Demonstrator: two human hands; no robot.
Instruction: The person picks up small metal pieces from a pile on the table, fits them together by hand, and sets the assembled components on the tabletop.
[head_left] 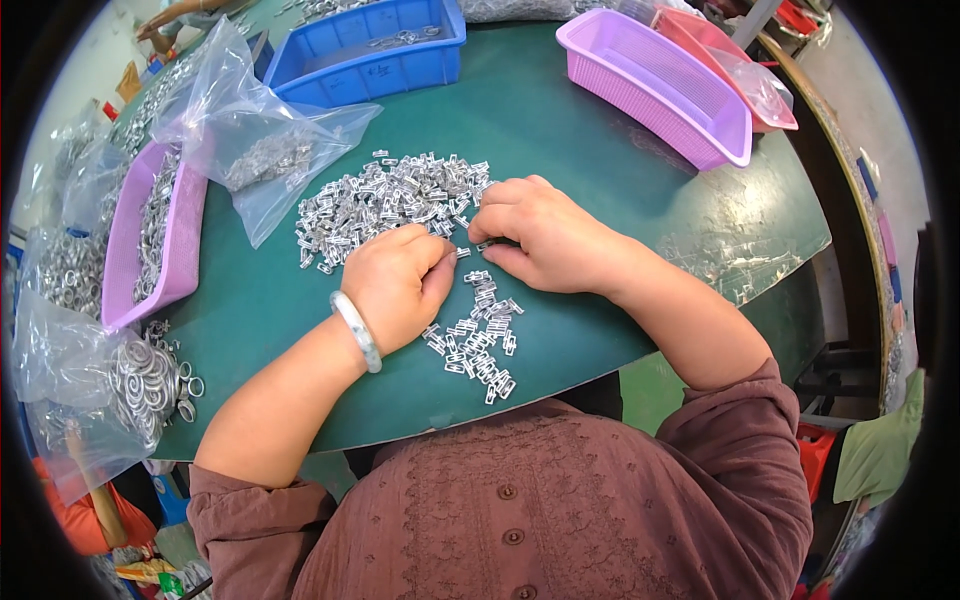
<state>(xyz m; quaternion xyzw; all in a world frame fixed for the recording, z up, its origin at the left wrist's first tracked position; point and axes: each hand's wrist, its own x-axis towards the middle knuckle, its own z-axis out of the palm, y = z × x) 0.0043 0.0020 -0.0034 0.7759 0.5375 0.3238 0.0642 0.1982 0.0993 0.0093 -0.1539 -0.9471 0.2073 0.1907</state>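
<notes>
Status: the work appears to be the transfer of small metal slide buckles, by hand, from a main heap [390, 205] to a looser group [480, 340] nearer the person. Judged by the present layout, it is at an early stage. The group contains a modest number of buckles, many overlapping or touching, in no regular rows. The main heap is far larger and, on this reading, constitutes the portion left to handle. Both lie flat on the green worktop [510, 110], with the blue bin [365, 75] beyond the heap and the clear plastic bag [270, 165] to its left.

Position relative to the grip: the left hand [393, 285] is at the near edge of the heap, thumb and forefinger close together. One buckle [463, 253] is at their tips; whether it is pinched or merely touched cannot be determined. The right hand [545, 235] is at the heap's right edge, fingers curled toward the thumb. A second buckle [484, 246] is at these fingertips; hold or contact cannot be confirmed. The two grips face each other, near but apart, and the loose group lies just below them, toward the person.
</notes>
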